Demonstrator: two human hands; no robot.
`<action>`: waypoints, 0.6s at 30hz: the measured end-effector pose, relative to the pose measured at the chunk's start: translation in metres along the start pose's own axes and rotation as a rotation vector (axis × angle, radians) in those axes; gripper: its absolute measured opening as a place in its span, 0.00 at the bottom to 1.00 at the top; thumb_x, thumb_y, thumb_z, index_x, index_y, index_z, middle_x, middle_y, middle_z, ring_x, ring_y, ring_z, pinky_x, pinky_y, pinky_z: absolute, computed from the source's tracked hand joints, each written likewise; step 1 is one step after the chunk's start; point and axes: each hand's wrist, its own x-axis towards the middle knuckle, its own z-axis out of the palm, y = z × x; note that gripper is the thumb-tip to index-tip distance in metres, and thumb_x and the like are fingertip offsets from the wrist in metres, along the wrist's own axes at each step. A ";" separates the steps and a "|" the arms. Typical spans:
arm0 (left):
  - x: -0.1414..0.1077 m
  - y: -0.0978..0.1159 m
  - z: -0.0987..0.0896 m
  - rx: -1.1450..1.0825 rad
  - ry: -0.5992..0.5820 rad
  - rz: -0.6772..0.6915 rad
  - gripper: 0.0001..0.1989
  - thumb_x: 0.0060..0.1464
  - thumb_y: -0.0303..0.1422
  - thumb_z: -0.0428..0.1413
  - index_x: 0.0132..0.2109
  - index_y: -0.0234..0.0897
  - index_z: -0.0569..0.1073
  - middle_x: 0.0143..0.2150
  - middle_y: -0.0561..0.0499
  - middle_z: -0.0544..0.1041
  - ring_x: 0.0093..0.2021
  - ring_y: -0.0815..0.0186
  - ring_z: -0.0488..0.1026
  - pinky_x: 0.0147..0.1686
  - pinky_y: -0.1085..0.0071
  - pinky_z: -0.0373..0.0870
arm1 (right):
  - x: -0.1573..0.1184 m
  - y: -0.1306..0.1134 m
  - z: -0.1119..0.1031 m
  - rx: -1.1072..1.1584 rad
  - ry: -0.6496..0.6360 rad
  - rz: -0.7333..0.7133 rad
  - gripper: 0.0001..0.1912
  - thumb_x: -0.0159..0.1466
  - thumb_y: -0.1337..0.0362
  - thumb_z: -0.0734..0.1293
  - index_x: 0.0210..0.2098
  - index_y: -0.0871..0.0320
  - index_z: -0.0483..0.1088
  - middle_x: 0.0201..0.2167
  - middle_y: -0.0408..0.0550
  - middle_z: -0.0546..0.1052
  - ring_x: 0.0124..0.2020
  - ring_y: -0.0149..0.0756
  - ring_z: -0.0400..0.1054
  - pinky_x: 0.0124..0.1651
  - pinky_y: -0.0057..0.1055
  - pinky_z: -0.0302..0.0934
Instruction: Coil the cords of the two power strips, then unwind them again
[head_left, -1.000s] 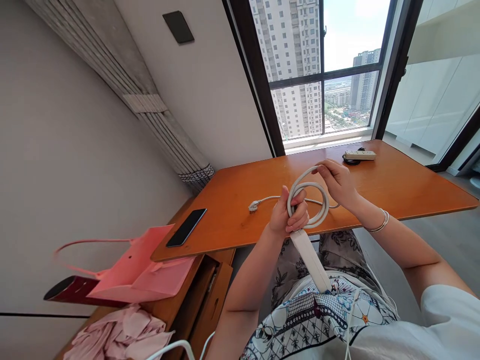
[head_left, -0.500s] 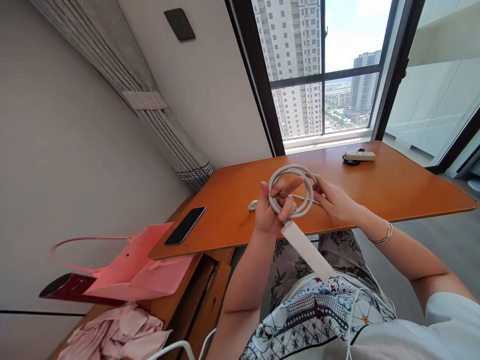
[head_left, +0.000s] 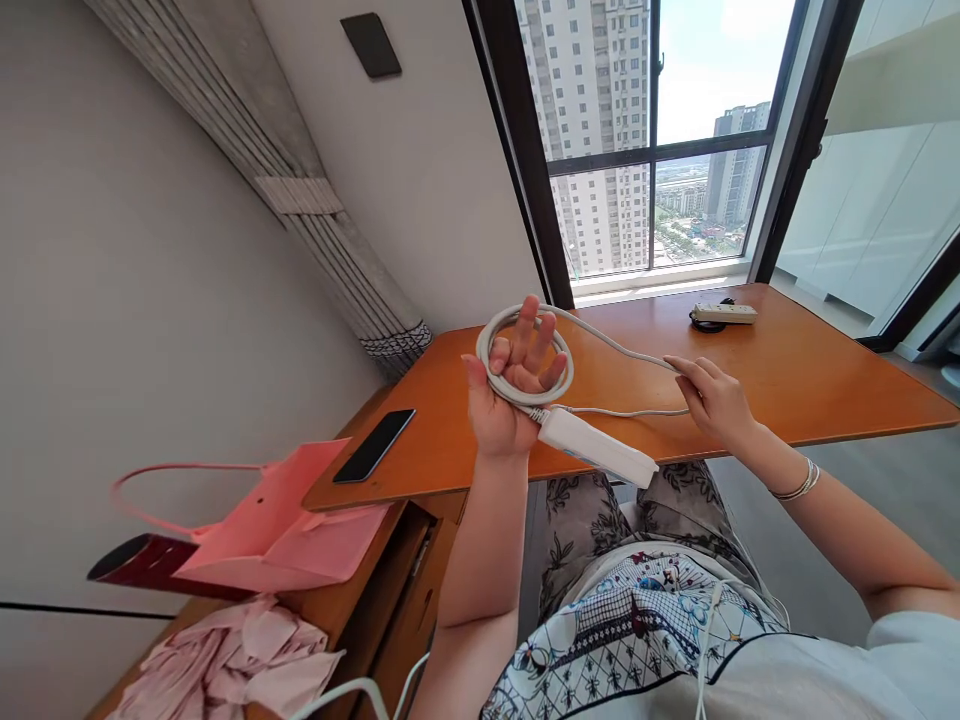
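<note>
A pale grey power cord (head_left: 486, 350) is looped in a coil around my left hand (head_left: 504, 415), which carries it on spread, curved fingers with the palm up. From the coil hangs a white power strip (head_left: 596, 445), tilted down to the right past the table's front edge. My right hand (head_left: 716, 402) pinches the loose cord between thumb and fingertips, off to the right. One stretch of cord runs from the top of the coil to these fingers. A lower stretch passes from near the strip toward the same hand.
A black phone (head_left: 373, 446) lies on the orange-brown table (head_left: 615, 370) at left. Another power strip (head_left: 724, 314) with a black cord sits at the far right. A pink bag (head_left: 277, 530) and crumpled pink cloth (head_left: 232, 665) are at lower left.
My left hand has moved left with the coil and its fingers have spread. My right hand has drawn away to the right, pulling out cord. The white power strip has swung up, closer to level.
</note>
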 end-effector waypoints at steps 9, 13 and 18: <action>-0.006 -0.015 -0.002 0.086 -0.191 0.025 0.22 0.49 0.50 0.67 0.28 0.37 0.69 0.68 0.47 0.69 0.71 0.48 0.61 0.61 0.54 0.72 | 0.031 -0.048 -0.037 -0.182 -0.197 -0.588 0.16 0.73 0.59 0.59 0.38 0.54 0.78 0.23 0.44 0.69 0.24 0.30 0.57 0.27 0.33 0.46; -0.010 -0.022 -0.001 0.113 -0.242 -0.103 0.18 0.50 0.45 0.68 0.31 0.37 0.71 0.69 0.45 0.68 0.70 0.47 0.62 0.65 0.53 0.68 | 0.042 -0.070 -0.051 -0.032 -0.196 -0.670 0.14 0.73 0.59 0.60 0.37 0.52 0.76 0.23 0.42 0.68 0.24 0.30 0.56 0.27 0.34 0.45; -0.014 -0.030 -0.006 0.108 -0.307 -0.293 0.16 0.52 0.42 0.67 0.34 0.36 0.72 0.70 0.44 0.67 0.62 0.51 0.73 0.51 0.63 0.78 | 0.051 -0.082 -0.053 0.048 -0.203 -0.608 0.14 0.73 0.55 0.60 0.37 0.49 0.76 0.26 0.42 0.71 0.26 0.31 0.57 0.29 0.34 0.49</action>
